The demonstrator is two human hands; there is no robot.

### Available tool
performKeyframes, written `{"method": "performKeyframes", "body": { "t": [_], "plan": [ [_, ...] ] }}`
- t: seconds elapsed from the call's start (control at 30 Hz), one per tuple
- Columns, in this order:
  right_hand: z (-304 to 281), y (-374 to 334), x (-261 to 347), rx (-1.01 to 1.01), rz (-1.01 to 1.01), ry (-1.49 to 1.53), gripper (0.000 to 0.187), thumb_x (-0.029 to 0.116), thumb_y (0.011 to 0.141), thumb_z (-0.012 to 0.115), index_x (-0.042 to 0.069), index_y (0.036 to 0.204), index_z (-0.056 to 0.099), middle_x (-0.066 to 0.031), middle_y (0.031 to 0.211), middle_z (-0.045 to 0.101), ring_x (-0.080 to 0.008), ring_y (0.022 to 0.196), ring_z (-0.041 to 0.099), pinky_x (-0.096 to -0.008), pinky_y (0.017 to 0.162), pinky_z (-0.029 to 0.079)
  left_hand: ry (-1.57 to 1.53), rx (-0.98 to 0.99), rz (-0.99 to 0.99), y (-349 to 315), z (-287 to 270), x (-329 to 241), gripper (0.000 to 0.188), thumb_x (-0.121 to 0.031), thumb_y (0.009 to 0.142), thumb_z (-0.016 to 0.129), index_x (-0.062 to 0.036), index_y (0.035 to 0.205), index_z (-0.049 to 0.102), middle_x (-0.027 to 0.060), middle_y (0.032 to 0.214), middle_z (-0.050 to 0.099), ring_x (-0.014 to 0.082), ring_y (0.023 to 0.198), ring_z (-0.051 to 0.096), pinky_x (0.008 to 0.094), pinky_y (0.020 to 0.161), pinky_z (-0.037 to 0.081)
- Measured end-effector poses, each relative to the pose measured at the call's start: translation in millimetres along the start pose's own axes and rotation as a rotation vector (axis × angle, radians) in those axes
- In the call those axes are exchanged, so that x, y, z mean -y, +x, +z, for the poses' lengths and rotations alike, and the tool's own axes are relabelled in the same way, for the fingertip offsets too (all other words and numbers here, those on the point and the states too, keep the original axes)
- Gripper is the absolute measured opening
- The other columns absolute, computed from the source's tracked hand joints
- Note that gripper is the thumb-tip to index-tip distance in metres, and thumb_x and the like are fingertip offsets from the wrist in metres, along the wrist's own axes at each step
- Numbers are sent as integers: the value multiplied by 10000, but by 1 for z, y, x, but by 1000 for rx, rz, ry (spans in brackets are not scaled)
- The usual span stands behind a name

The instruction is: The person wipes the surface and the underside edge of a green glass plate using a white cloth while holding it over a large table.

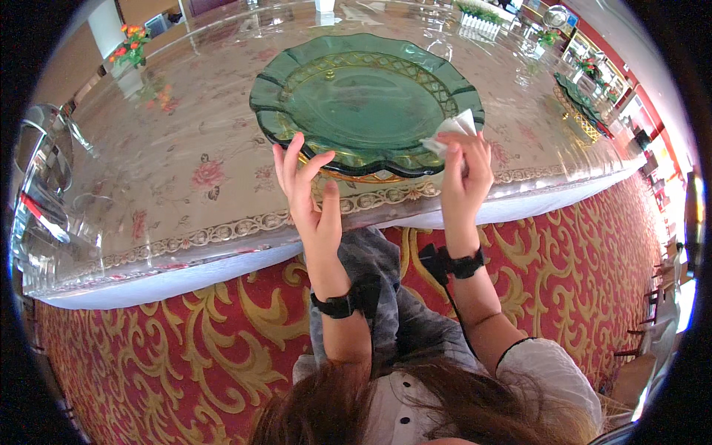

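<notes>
A large green glass plate [363, 96] with a scalloped rim and a gold lattice band sits near the table's front edge. Gold-coloured trim shows beneath its front rim. My left hand [310, 204] is at the plate's front left, fingers spread and thumb apart; its fingertips overlap the rim, though I cannot tell whether they press on it. Over the right side of the rim, my right hand [469, 167] pinches a folded white tissue [454, 132] between thumb and fingers. The tissue lies against the rim, its upper corner sticking up.
A clear plastic cover lies over the floral tablecloth [208, 174]. Potted orange flowers [130, 46] stand at far left, clear glassware [48, 148] at the left edge. Another green plate [578, 100] is at right, a white-fenced planter [478, 18] at the back. Patterned red carpet [245, 326] lies below.
</notes>
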State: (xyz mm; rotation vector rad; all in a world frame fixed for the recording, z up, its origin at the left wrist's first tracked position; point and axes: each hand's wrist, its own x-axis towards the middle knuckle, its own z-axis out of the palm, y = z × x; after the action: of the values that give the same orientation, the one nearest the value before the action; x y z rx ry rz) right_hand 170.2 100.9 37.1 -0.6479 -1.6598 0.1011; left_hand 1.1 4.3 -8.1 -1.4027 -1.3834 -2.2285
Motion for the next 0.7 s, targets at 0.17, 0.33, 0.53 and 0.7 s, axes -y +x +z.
{"method": "performKeyframes", "body": {
  "t": [0.17, 0.33, 0.53, 0.7],
  "plan": [
    [-6, -5, 5, 111, -122, -51, 157, 60, 862, 582, 92, 978, 682, -61, 1066, 643, -271, 1024, 560, -451, 1070, 295, 10, -1, 8, 1, -1, 1, 332, 9, 798, 516, -98, 1087, 639, 105, 1438, 422, 382, 1425, 181, 498, 1132, 152],
    [-20, -21, -22, 129, -202, -55, 263, 11, 829, 605, 64, 1080, 665, -98, 1179, 622, -324, 1137, 539, -451, 1044, 352, 23, 4, -12, 0, 0, 0, 310, -13, 822, 520, -100, 1098, 635, 98, 1445, 412, 378, 1428, 172, 502, 1129, 159],
    [-23, -20, -67, -79, -193, -102, 275, -51, 807, 635, 12, 1073, 664, -125, 1201, 620, -306, 1105, 571, -392, 954, 436, 4, 2, 23, 0, 0, 1, 280, -46, 844, 533, -99, 1100, 633, 94, 1449, 407, 378, 1427, 171, 503, 1126, 166],
    [-31, -5, -75, -20, 213, 8, 315, -23, 822, 674, 24, 1132, 645, -62, 1179, 628, -120, 937, 599, -231, 779, 479, 8, 4, 7, 0, 0, 0, 251, -80, 861, 546, -96, 1096, 634, 105, 1450, 404, 383, 1424, 180, 501, 1126, 167]
  ]
}}
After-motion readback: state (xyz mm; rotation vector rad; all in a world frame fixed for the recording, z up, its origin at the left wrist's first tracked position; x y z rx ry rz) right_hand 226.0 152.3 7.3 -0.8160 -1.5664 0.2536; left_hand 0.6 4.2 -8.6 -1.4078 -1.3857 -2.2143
